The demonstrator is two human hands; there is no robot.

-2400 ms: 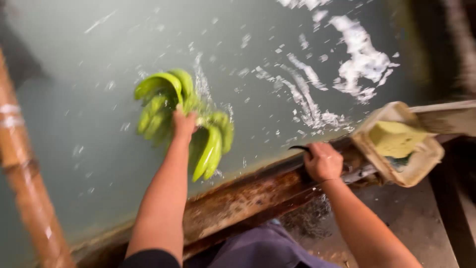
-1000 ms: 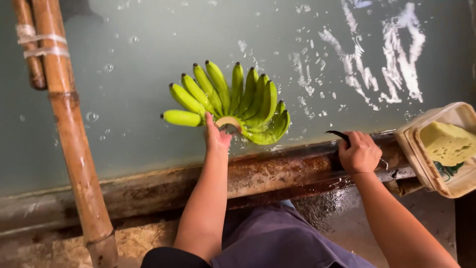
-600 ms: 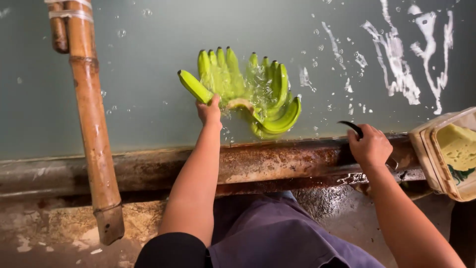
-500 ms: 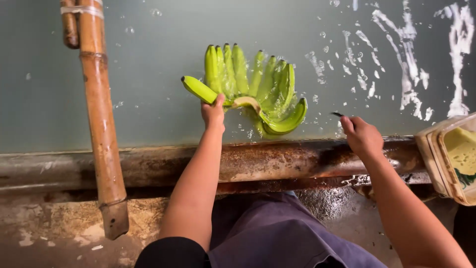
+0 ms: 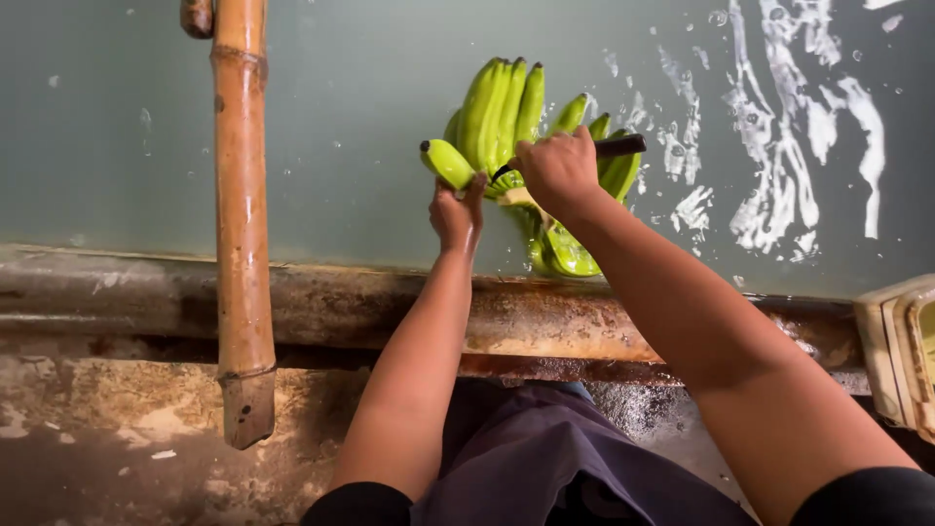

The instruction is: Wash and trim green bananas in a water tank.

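A bunch of green bananas floats in murky green water just beyond the tank's rusty rim. My left hand grips the bunch at its crown, at the near left side. My right hand is closed around a knife with a dark handle, held over the crown of the bunch; its blade touches the crown next to my left hand. My right hand hides part of the bunch.
A thick bamboo pole stands at the left, crossing the tank's rim. A pale plastic container sits on the rim at the right edge. White foam drifts on the water to the right.
My right hand has left the tank's rim and brought the knife over onto the banana bunch. My left hand still holds the bunch, which has turned a little.
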